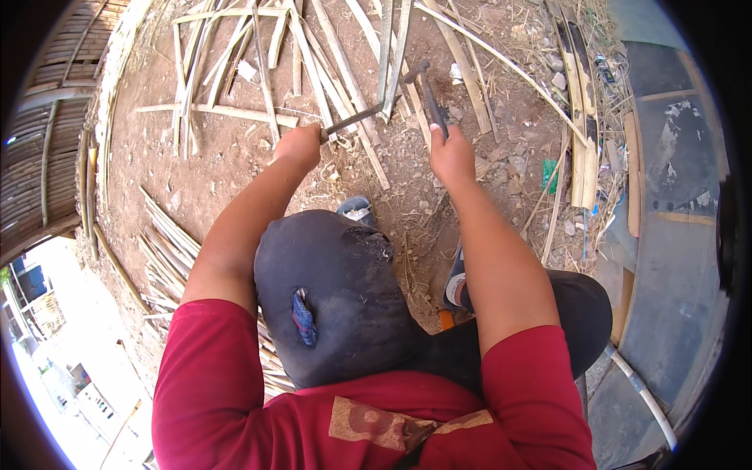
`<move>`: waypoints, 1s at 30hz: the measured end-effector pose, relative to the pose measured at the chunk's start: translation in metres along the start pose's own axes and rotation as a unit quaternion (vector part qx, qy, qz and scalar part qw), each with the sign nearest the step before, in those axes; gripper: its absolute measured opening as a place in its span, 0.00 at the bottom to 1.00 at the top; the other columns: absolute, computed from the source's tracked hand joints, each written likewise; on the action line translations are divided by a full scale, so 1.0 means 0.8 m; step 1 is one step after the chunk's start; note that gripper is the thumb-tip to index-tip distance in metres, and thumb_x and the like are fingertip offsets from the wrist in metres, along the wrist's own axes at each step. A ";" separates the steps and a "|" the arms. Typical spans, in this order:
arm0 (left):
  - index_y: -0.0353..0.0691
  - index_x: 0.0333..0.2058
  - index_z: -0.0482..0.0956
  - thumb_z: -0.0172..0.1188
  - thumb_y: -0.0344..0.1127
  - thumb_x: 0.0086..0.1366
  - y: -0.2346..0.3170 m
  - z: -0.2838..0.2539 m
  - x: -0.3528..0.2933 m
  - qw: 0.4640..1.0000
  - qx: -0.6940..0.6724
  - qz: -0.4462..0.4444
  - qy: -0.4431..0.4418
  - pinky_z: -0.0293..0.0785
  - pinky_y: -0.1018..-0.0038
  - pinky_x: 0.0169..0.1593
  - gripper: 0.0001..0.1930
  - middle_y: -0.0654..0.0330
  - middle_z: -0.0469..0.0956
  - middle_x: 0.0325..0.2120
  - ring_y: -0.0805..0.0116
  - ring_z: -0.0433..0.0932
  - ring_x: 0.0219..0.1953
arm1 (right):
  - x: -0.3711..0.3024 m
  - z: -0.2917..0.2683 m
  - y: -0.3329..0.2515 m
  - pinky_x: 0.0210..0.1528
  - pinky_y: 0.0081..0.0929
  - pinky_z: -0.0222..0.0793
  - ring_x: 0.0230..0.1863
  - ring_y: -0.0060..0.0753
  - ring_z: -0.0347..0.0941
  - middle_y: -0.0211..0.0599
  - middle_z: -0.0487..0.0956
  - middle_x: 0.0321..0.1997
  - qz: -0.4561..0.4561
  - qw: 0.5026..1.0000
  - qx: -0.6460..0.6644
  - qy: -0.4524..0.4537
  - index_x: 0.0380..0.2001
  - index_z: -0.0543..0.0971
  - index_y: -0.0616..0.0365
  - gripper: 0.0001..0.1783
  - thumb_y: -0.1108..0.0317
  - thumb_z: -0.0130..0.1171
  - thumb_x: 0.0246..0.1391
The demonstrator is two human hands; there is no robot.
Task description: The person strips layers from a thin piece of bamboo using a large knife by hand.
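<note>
We are gripping a dark tool (427,98) in our right hand (450,155), fist closed, its long axis running far. Our left hand (299,145) is clenching a thin blade (356,119) angling right toward a bamboo strip (395,55).

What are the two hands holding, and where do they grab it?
Left hand grips a thin metal blade at its near end; right hand grips a dark tool by its handle.

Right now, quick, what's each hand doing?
Left hand: closed around the handle of a thin metal blade.
Right hand: closed around a dark hammer-like tool.
</note>
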State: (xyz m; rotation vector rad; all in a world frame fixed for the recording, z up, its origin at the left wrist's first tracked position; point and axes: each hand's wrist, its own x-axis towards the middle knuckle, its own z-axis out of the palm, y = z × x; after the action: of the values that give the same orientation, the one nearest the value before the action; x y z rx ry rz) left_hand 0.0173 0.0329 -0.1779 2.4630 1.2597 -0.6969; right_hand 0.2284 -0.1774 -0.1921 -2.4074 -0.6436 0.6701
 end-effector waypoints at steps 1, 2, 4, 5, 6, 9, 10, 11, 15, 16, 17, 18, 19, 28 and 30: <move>0.47 0.49 0.81 0.54 0.34 0.72 0.002 -0.003 -0.005 1.000 -0.005 -0.007 -0.003 0.79 0.53 0.52 0.11 0.48 0.84 0.42 0.47 0.84 0.47 | 0.003 -0.007 -0.010 0.45 0.55 0.74 0.42 0.65 0.81 0.58 0.83 0.36 -0.011 1.000 0.017 0.023 0.42 0.78 0.63 0.24 0.49 0.50 0.70; 0.47 0.49 0.81 0.54 0.34 0.72 -0.003 0.005 -0.005 1.000 -0.003 -0.008 0.000 0.79 0.53 0.52 0.11 0.48 0.85 0.42 0.47 0.84 0.47 | 0.005 -0.014 -0.020 0.44 0.55 0.74 0.41 0.65 0.81 0.58 0.83 0.34 -0.021 0.998 0.035 0.045 0.41 0.78 0.63 0.24 0.49 0.50 0.70; 0.47 0.49 0.81 0.54 0.34 0.72 -0.008 0.015 0.003 1.000 0.000 -0.004 0.011 0.79 0.53 0.51 0.11 0.47 0.85 0.41 0.46 0.84 0.46 | 0.006 -0.021 -0.032 0.43 0.56 0.74 0.40 0.64 0.81 0.56 0.82 0.33 -0.040 0.994 0.068 0.078 0.40 0.77 0.62 0.23 0.50 0.50 0.70; 0.47 0.49 0.81 0.53 0.34 0.72 -0.013 0.019 0.005 1.000 -0.003 -0.002 0.008 0.79 0.53 0.51 0.11 0.47 0.84 0.41 0.46 0.84 0.46 | 0.001 -0.017 -0.035 0.42 0.56 0.74 0.40 0.64 0.81 0.56 0.83 0.33 -0.025 0.996 0.062 0.056 0.41 0.77 0.61 0.22 0.50 0.50 0.70; 0.47 0.48 0.81 0.53 0.35 0.72 -0.013 0.019 0.003 1.000 -0.008 0.001 0.006 0.79 0.53 0.51 0.11 0.47 0.84 0.42 0.46 0.84 0.46 | -0.005 -0.012 -0.036 0.42 0.56 0.74 0.39 0.64 0.81 0.56 0.83 0.33 -0.012 0.998 0.055 0.037 0.42 0.77 0.61 0.22 0.50 0.49 0.70; 0.47 0.49 0.80 0.53 0.35 0.73 -0.013 0.018 0.000 1.000 -0.007 -0.003 0.004 0.79 0.53 0.51 0.11 0.47 0.84 0.41 0.45 0.84 0.45 | -0.016 0.004 -0.016 0.40 0.56 0.75 0.37 0.64 0.82 0.56 0.83 0.32 0.011 0.997 -0.051 -0.049 0.44 0.75 0.59 0.21 0.50 0.50 0.71; 0.47 0.49 0.80 0.52 0.35 0.73 -0.014 0.018 -0.001 1.000 -0.004 -0.008 0.003 0.79 0.53 0.51 0.11 0.47 0.84 0.41 0.45 0.84 0.45 | -0.017 0.008 -0.005 0.39 0.56 0.75 0.37 0.64 0.82 0.56 0.83 0.32 -0.003 0.996 -0.072 -0.048 0.44 0.75 0.59 0.21 0.50 0.50 0.71; 0.47 0.49 0.80 0.52 0.36 0.73 -0.014 0.016 0.000 1.000 -0.005 -0.004 0.007 0.79 0.53 0.51 0.11 0.47 0.84 0.42 0.46 0.84 0.45 | -0.016 0.011 0.005 0.39 0.56 0.75 0.36 0.64 0.82 0.57 0.83 0.31 -0.016 0.994 -0.093 -0.046 0.44 0.74 0.59 0.21 0.50 0.50 0.71; 0.46 0.49 0.79 0.52 0.36 0.74 -0.022 0.028 -0.006 1.000 -0.008 -0.001 0.010 0.79 0.52 0.51 0.11 0.47 0.84 0.42 0.46 0.84 0.46 | -0.008 -0.003 -0.012 0.38 0.57 0.75 0.35 0.65 0.81 0.57 0.83 0.31 -0.026 0.997 -0.006 0.069 0.46 0.73 0.61 0.22 0.50 0.49 0.71; 0.46 0.49 0.79 0.52 0.37 0.74 -0.021 0.030 -0.006 1.000 -0.010 0.000 0.014 0.79 0.52 0.51 0.11 0.47 0.84 0.42 0.46 0.84 0.46 | -0.009 -0.007 -0.019 0.38 0.57 0.75 0.35 0.65 0.81 0.58 0.83 0.31 -0.026 0.996 0.009 0.079 0.46 0.73 0.62 0.22 0.50 0.49 0.71; 0.46 0.49 0.79 0.52 0.37 0.74 -0.024 0.035 -0.006 1.000 -0.014 -0.008 0.008 0.79 0.52 0.51 0.11 0.46 0.84 0.42 0.46 0.84 0.46 | -0.011 -0.010 -0.026 0.38 0.57 0.75 0.35 0.66 0.81 0.58 0.83 0.32 -0.027 0.995 0.025 0.089 0.47 0.73 0.62 0.22 0.50 0.49 0.71; 0.45 0.49 0.79 0.52 0.37 0.74 -0.027 0.040 -0.005 1.000 -0.019 -0.014 0.005 0.79 0.52 0.51 0.11 0.46 0.84 0.42 0.46 0.84 0.47 | -0.016 -0.014 -0.031 0.40 0.57 0.76 0.37 0.65 0.82 0.58 0.83 0.33 -0.004 0.999 -0.002 0.040 0.49 0.73 0.62 0.22 0.50 0.49 0.71; 0.45 0.49 0.79 0.52 0.36 0.74 -0.025 0.039 -0.004 1.000 -0.024 -0.019 0.002 0.79 0.52 0.51 0.11 0.46 0.84 0.42 0.46 0.84 0.47 | -0.018 -0.007 -0.021 0.41 0.58 0.75 0.37 0.65 0.82 0.59 0.83 0.33 -0.010 0.999 -0.051 -0.004 0.47 0.74 0.62 0.22 0.50 0.50 0.71; 0.43 0.50 0.78 0.53 0.37 0.73 -0.026 0.050 -0.006 1.000 -0.009 -0.016 -0.024 0.79 0.51 0.51 0.12 0.44 0.84 0.43 0.44 0.84 0.47 | -0.007 0.004 -0.019 0.44 0.57 0.75 0.40 0.64 0.82 0.55 0.84 0.36 -0.009 0.999 -0.028 0.024 0.46 0.77 0.62 0.24 0.48 0.50 0.69; 0.42 0.50 0.78 0.53 0.37 0.73 -0.024 0.047 -0.012 0.999 -0.032 -0.021 -0.023 0.79 0.51 0.52 0.12 0.44 0.84 0.42 0.44 0.84 0.46 | -0.009 0.004 -0.032 0.44 0.57 0.74 0.40 0.65 0.81 0.56 0.84 0.36 -0.007 1.000 0.005 0.019 0.44 0.78 0.62 0.25 0.48 0.51 0.69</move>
State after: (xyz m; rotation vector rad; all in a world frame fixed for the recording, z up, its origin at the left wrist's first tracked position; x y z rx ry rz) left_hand -0.0139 0.0201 -0.2051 2.3634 1.2989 -0.7072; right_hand 0.2136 -0.1615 -0.1763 -2.3991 -0.6402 0.6184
